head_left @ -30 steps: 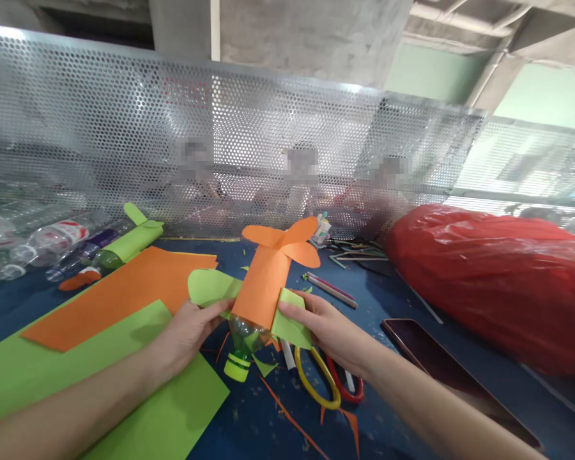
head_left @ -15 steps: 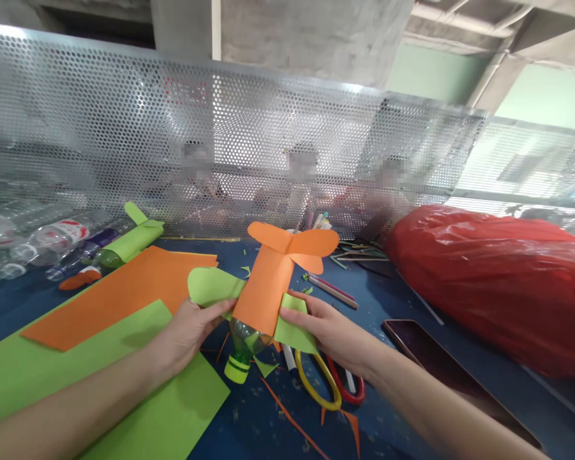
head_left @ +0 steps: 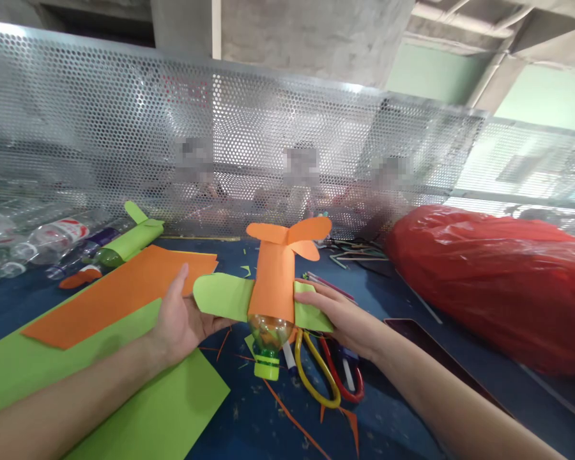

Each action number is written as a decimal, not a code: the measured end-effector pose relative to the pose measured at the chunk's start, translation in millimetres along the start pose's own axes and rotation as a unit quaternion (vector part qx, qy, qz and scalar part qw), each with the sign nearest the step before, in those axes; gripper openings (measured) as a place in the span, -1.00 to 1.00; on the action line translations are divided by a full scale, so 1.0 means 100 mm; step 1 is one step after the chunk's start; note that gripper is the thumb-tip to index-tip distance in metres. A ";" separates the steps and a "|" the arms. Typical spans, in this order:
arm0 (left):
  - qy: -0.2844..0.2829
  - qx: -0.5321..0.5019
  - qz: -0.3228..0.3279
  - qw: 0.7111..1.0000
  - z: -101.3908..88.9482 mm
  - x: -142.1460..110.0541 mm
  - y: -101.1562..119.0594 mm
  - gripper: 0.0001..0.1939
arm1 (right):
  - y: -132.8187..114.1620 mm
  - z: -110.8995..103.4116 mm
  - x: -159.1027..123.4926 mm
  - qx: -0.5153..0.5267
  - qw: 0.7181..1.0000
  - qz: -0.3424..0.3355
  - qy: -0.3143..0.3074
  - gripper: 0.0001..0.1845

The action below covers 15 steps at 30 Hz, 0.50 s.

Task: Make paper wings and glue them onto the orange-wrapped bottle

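Observation:
I hold a bottle plane (head_left: 273,281) above the blue table (head_left: 249,421). It is a plastic bottle wrapped in orange paper, with green paper wings, an orange tail and a green cap (head_left: 267,368) that points toward me. My left hand (head_left: 179,319) supports the left wing from below, fingers spread and thumb up. My right hand (head_left: 347,319) pinches the right wing. Under the plane lie scissors (head_left: 328,377) with yellow and red handles.
Green paper sheets (head_left: 163,409) and an orange sheet (head_left: 119,294) cover the left of the table. A second, green bottle plane (head_left: 124,243) and clear bottles (head_left: 52,239) lie at the far left. A red plastic bag (head_left: 503,281) fills the right, a phone (head_left: 426,345) beside it. Perforated metal screen (head_left: 220,147) behind; people beyond it.
The plane has turned so its body points straight away from me and its wings lie level. My left hand has opened and slid under the left wing. The cap has moved right.

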<state>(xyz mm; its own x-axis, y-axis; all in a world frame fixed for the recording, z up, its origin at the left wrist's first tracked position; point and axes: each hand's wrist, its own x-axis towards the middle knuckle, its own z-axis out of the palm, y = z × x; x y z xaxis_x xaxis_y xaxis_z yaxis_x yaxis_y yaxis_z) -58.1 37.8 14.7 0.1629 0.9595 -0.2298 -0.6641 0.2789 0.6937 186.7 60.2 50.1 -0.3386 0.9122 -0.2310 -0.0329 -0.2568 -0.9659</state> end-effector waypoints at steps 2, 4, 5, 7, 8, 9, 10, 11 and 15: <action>0.001 0.003 -0.029 1.000 -0.02 0.01 0.00 -0.26 | -0.01 -0.01 0.00 -0.002 1.000 0.002 -0.004 -0.65; -0.004 0.008 -0.057 0.998 -0.02 0.01 0.00 -0.23 | -0.02 -0.01 0.00 -0.003 1.000 0.006 -0.013 -0.64; -0.011 0.010 -0.070 0.997 -0.01 0.01 0.00 -0.21 | -0.03 -0.01 0.00 -0.004 1.000 0.008 -0.020 -0.64; -0.042 0.009 -0.092 0.995 0.01 0.00 0.01 -0.19 | -0.05 -0.02 -0.01 -0.005 0.999 0.015 -0.034 -0.65; -0.062 0.012 -0.105 0.992 0.02 0.00 0.01 -0.19 | -0.05 -0.02 -0.01 -0.006 0.999 0.019 -0.040 -0.65; -0.080 0.021 -0.117 0.990 0.03 0.00 0.01 -0.20 | -0.06 -0.03 -0.02 -0.007 0.999 0.023 -0.043 -0.64; -0.097 0.035 -0.129 0.986 0.03 -0.01 0.00 -0.23 | -0.06 -0.04 -0.03 -0.011 0.998 0.027 -0.047 -0.63; -0.112 0.056 -0.139 0.982 0.02 -0.01 -0.01 -0.26 | -0.06 -0.05 -0.03 -0.019 0.998 0.030 -0.054 -0.62; -0.154 0.145 -0.126 0.969 -0.06 -0.04 -0.10 -0.42 | -0.04 -0.07 -0.05 -0.092 0.989 0.031 -0.114 -0.55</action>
<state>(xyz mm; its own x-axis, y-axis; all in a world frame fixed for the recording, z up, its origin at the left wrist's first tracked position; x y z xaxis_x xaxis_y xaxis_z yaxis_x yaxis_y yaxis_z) -56.6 31.2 4.2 0.5334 0.8133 -0.2324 -0.3494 0.4621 0.8151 195.0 58.6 54.8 -0.5378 0.7961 -0.2776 0.1581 -0.2281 -0.9607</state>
